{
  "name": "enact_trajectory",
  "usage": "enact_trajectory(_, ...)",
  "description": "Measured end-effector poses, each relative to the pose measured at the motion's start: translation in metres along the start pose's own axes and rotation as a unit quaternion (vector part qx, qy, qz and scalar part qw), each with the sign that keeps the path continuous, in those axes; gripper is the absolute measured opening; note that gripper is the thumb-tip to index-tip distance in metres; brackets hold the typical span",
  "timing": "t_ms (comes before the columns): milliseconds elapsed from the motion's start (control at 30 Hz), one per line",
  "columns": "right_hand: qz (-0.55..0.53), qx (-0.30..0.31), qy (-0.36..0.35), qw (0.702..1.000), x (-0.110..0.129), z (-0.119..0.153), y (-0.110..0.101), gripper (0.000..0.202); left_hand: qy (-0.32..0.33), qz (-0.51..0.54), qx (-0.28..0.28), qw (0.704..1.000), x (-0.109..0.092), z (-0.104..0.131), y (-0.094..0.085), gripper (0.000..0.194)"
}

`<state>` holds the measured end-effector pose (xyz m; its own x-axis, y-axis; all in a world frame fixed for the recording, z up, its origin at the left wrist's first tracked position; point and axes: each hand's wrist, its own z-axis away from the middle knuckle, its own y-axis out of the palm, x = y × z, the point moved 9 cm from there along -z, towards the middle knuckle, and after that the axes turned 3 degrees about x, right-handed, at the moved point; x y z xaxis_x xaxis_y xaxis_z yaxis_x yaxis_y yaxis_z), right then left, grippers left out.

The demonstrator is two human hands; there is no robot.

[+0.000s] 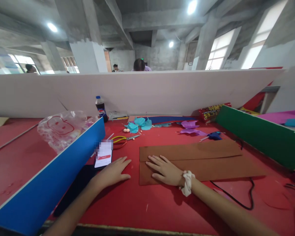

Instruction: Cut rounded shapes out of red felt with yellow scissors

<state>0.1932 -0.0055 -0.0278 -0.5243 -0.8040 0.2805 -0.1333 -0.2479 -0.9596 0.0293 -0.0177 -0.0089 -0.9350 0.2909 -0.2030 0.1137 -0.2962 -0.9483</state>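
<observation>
Nearest cam: left forearm [71, 209] and right forearm [226, 206], both reaching in over front edge of red table [127, 209].

Right hand [168, 171]: palm down, fingers spread, flat on brown sheet [206, 167] near its left end; not clamped on anything. White scrunchie [187, 183] at wrist.

Left hand [113, 172]: fingers apart, nothing held, just beside phone [103, 155] (screen lit, part pixelated). Dark item [76, 186] btwn left forearm & blue panel [51, 178]; ID unclear.

Brown sheet pos.: on table, centre to right, w/ lengthwise line where edges meet or overlap (can't tell which). Black cord [252, 196] loops out from near edge.

Beyond hands, L to R: clear plastic bag [64, 129] w/ red print, on far side of blue panel; bottle [101, 109], blue cap, dark liquid, upright by white partition [147, 93]; yellow-handled tool [120, 139], tip pointing R; light-blue petal pieces [142, 123]; purple petal pieces [190, 127]; dark-blue piece [214, 135]; red packet [210, 113] near green panel [260, 137].

Bkgd: person [139, 65] behind partition, head down, top of head showing.
</observation>
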Motion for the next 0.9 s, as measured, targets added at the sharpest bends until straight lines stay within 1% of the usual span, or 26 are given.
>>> enact_trajectory(100, 0.003, -0.002, -0.001, 1.000, 0.000, 0.000, -0.001, 0.054, 0.018, -0.026, -0.039, 0.999, -0.014, 0.003, -0.005, 0.055)
enact_trajectory(167, 0.003, -0.004, -0.001, 1.000, 0.001, 0.000, -0.001, 0.054, 0.017, -0.051, -0.065, 0.996, -0.018, 0.003, -0.008, 0.049)
enact_trajectory(267, 0.005, -0.008, -0.002, 1.000, 0.001, 0.000, -0.002, 0.054, 0.017, -0.082, -0.079, 0.993, -0.017, -0.002, -0.012, 0.041)
enact_trajectory(367, 0.014, -0.009, -0.001, 1.000, 0.001, 0.001, -0.002, 0.054, 0.044, -0.078, -0.088, 0.992, -0.015, -0.010, -0.021, 0.035)
enact_trajectory(467, 0.025, -0.016, 0.000, 1.000, 0.001, 0.001, -0.003, 0.054, 0.046, -0.097, -0.145, 0.984, -0.007, -0.022, -0.047, 0.036)
enact_trajectory(533, 0.033, -0.021, -0.004, 0.999, 0.000, 0.001, -0.005, 0.055, 0.052, -0.123, -0.177, 0.975, 0.000, -0.036, -0.067, 0.037)
enact_trajectory(600, 0.036, -0.031, -0.005, 0.999, 0.000, 0.001, -0.008, 0.056, 0.069, -0.153, -0.197, 0.966, 0.009, -0.053, -0.085, 0.037)
enact_trajectory(667, 0.035, -0.035, -0.006, 0.999, 0.000, 0.002, -0.008, 0.056, 0.044, -0.179, -0.232, 0.955, 0.026, -0.070, -0.105, 0.042)
enact_trajectory(733, 0.031, -0.036, -0.006, 0.999, 0.001, 0.002, -0.008, 0.056, -0.014, -0.196, -0.281, 0.940, 0.044, -0.081, -0.121, 0.047)
enact_trajectory(800, 0.025, -0.040, -0.007, 0.999, 0.003, 0.001, -0.009, 0.056, -0.036, -0.194, -0.295, 0.935, 0.049, -0.088, -0.122, 0.047)
enact_trajectory(833, 0.021, -0.043, -0.012, 0.999, 0.003, 0.001, -0.011, 0.055, -0.030, -0.186, -0.291, 0.938, 0.044, -0.090, -0.118, 0.044)
enact_trajectory(867, 0.014, -0.046, -0.021, 0.999, 0.004, 0.000, -0.015, 0.054, -0.007, -0.177, -0.275, 0.945, 0.033, -0.092, -0.111, 0.041)
enact_trajectory(900, 0.005, -0.051, -0.029, 0.998, 0.003, 0.001, -0.021, 0.051, 0.026, -0.167, -0.257, 0.952, 0.017, -0.093, -0.101, 0.037)
